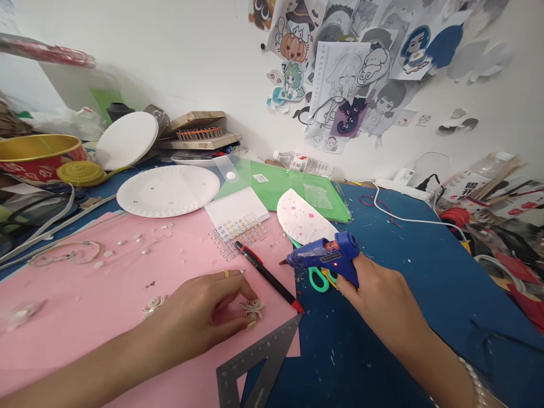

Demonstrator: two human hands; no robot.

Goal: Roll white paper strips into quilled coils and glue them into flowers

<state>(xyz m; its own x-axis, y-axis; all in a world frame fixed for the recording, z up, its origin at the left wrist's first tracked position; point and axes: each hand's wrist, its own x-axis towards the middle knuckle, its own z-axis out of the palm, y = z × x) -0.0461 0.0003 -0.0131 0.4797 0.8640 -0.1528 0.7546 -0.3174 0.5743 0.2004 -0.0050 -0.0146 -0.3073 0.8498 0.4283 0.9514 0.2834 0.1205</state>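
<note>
My left hand (204, 314) rests on the pink paper sheet (85, 306), its fingertips pinched on a small curled paper flower (252, 310). A ring sits on one finger. My right hand (376, 294) grips a blue glue gun (327, 258), nozzle pointing left, held just above the table near green-handled scissors (318, 279). A second curled paper piece (153, 305) lies left of my left hand. A red and black pen (267, 276) lies diagonally between the hands.
A metal set square (255, 365) lies at the front. Two paper plates (168, 191), a gem sticker sheet (238, 218), a speckled folded plate (304, 221) and a green folder (293, 187) lie behind. A bottle (304, 164), cables and clutter line the back and right.
</note>
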